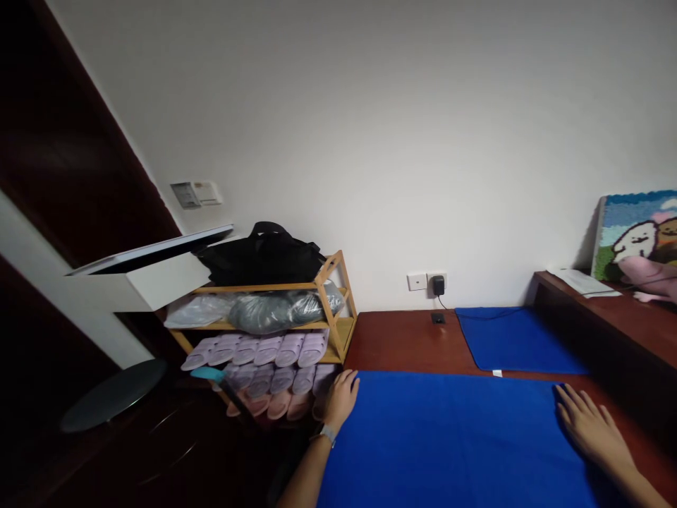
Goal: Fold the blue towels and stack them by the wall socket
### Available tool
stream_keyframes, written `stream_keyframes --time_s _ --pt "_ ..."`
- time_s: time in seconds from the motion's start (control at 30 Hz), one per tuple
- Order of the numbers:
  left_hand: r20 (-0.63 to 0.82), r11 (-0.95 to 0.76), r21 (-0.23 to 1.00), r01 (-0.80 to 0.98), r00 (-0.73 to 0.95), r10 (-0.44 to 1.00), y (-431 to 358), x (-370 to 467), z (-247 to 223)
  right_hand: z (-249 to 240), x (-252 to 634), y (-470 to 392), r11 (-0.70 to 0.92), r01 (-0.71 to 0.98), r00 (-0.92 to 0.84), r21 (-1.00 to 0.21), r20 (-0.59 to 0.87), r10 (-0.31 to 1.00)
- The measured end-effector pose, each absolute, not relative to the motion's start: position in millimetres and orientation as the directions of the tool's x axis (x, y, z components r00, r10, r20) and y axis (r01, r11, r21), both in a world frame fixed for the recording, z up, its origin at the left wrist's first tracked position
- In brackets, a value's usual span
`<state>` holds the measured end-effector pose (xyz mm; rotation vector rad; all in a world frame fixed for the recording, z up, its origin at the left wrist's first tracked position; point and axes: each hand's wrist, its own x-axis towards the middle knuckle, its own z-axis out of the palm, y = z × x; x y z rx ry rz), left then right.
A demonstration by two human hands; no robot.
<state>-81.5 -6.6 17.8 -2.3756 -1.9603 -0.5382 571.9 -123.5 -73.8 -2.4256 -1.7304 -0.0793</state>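
Note:
A large blue mat (455, 437) lies flat over the reddish-brown desk (402, 339). My left hand (341, 400), with a watch or band on its wrist, rests at the mat's far left corner, fingers stretched forward. At the far right corner, my right hand (591, 422) lies palm down with its fingers spread, partly over the mat's edge and partly over the wood. Neither hand holds anything that I can see. Beyond the mat, near the wall, a smaller blue mat (518, 340) with a white tag lies on the desk.
Left of the desk stands a wooden rack (338, 303) with several slippers (267, 349), a black bag (264, 257) and an open white box (163, 279). A round stool (113, 395) is farther left. A black plug (438, 285) sits in the wall. Right, a raised shelf (635, 310) carries a pink plush toy (648, 276).

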Motion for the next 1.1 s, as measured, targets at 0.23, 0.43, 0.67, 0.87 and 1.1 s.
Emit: stream_keyframes --time_s 0.23,0.43,0.67,0.87,1.1 --pt "0.185 -0.213 0.044 0.976 0.202 0.962 -8.4 -82.6 -9.3 -66.6 556.7 -130.0 -0.267 0.954 0.282 -0.134 0.107 0.954" --pt "0.181 -0.203 -0.044 0.978 0.207 0.961 -3.1 -80.7 -8.7 -33.6 544.6 -126.9 -0.289 0.948 0.298 -0.135 0.049 0.953" --pt "0.161 -0.266 0.105 0.958 0.248 0.955 -16.1 -65.3 -7.5 -36.0 537.4 -124.2 -0.277 0.945 0.283 -0.172 0.010 0.959" --pt "0.185 -0.275 0.112 0.955 0.252 0.950 -18.1 -64.3 -6.2 -9.3 502.3 -108.2 -0.371 0.920 0.382 -0.130 0.073 0.921" --pt "0.183 -0.254 0.109 0.961 0.232 0.956 -18.2 -63.4 -8.9 18.0 316.0 -73.0 0.162 0.926 -0.137 -0.340 0.098 0.986"
